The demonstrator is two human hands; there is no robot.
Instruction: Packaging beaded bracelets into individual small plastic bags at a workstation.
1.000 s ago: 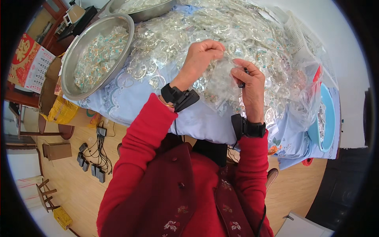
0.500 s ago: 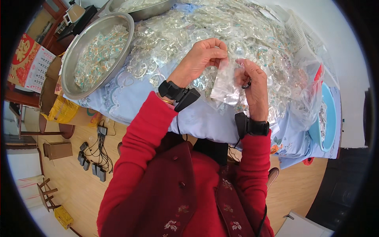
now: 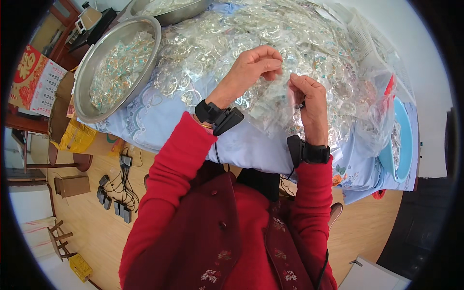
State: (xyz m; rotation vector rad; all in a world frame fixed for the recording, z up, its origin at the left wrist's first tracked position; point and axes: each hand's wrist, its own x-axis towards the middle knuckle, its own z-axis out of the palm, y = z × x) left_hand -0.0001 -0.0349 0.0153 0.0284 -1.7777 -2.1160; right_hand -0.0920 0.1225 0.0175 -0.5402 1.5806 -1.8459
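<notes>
My right hand pinches a small clear plastic bag, which shows only as a thin, pinkish, see-through strip beside the fingers. Something small and dark sits under its curled fingers. Just to the left, my left hand has its thumb and fingers drawn together; whatever is between their tips is too small or clear to make out. A gap separates the two hands' fingertips. Both are above a broad heap of clear packets holding small shiny jewellery-like pieces.
A metal basin of similar packets stands at the left, with another metal basin behind. At the right are a white plastic basket, a clear bag and a blue basin. Black adapters with cables lie on the floor.
The clear bag, spread flat between both hands before, now shows only as a narrow strip at my right hand. My left fingertips have moved slightly right and away from it.
</notes>
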